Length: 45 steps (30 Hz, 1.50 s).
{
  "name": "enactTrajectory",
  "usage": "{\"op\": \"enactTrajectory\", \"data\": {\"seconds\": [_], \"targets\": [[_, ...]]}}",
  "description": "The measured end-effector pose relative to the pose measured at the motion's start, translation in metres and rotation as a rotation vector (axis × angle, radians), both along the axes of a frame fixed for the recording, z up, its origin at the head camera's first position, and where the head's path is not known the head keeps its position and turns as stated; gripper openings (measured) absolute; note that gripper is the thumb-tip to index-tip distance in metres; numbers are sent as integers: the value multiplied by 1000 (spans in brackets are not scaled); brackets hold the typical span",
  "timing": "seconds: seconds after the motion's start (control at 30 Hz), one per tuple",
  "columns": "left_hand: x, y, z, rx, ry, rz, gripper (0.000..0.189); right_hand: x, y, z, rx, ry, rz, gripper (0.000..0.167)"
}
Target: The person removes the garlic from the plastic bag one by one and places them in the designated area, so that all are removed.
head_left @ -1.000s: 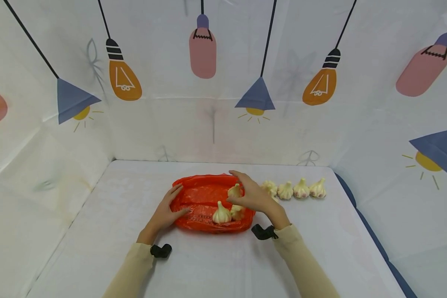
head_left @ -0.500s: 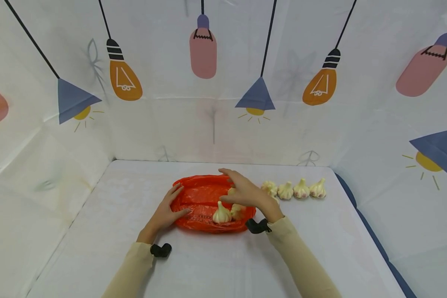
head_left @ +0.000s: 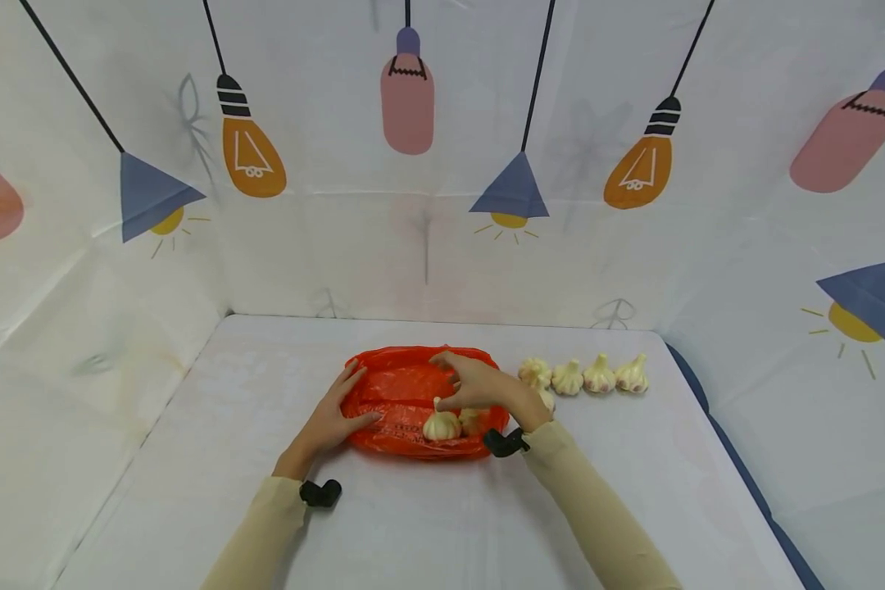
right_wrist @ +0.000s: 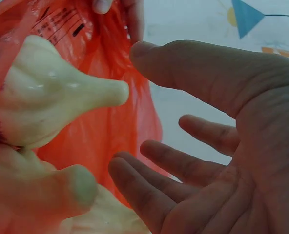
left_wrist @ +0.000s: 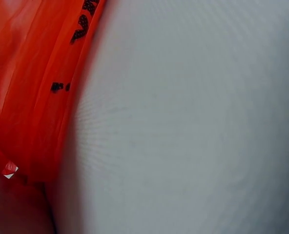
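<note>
The fingers of the right hand point(head_left: 479, 383) are spread, the thumb well apart from them, over the 2 o'clock part of the red bag point(head_left: 391, 381); in the right wrist view a bulb's stem points toward the opening between them. The left hand point(head_left: 330, 424) touches the bag's 9 o'clock rim, thumb and fingers spread; I can't tell how firmly. Inside the bag, a garlic bulb point(head_left: 441, 426) sits toward 5 o'clock and a second bulb point(head_left: 472, 421) toward 4, beneath the right hand. A black wrist camera point(head_left: 506, 442) crowds the 4 o'clock rim. Beyond, toward 3 o'clock, more bulbs point(head_left: 600, 374) line the white surface point(head_left: 413, 524); the right wrist partly blocks the nearest. At 12 o'clock rises a lamp-printed backdrop point(head_left: 442, 246).
</note>
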<state>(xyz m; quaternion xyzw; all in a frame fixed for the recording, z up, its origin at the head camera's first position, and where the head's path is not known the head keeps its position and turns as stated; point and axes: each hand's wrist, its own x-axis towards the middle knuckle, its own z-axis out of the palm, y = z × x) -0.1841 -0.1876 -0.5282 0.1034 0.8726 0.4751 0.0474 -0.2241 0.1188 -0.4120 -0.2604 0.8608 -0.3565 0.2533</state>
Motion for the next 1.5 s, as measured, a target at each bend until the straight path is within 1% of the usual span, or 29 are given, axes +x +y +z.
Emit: {"op": "enactTrajectory", "data": {"seconds": [0.2,0.43,0.67,0.8,0.9,1.03,1.17,1.37,1.5], "targets": [[-1,0,0,-2,10,-3,95,0,0,-10,46,3,42,71],[-1,0,1,-8,2,-1,96,5,-1,-14,94,5,59,65],[-1,-1,-2,14,13,-10,96,5,-1,-20,143,31,89,57],[-1,-1,-2,27,8,-11,96,5,-1,-21,167,42,91,51],[-1,0,-3,20,8,-9,95,5,-1,-22,188,56,92,46],[-1,0,-3,10,8,-6,95,3,-2,-25,198,48,87,43],[0,0,-4,9,-5,-4,95,2,-4,-28,203,27,80,44],[0,0,-5,-2,-2,1,95,2,-8,-29,212,40,92,46],[0,1,-5,-5,-12,4,94,2,-10,-28,223,35,96,44]]}}
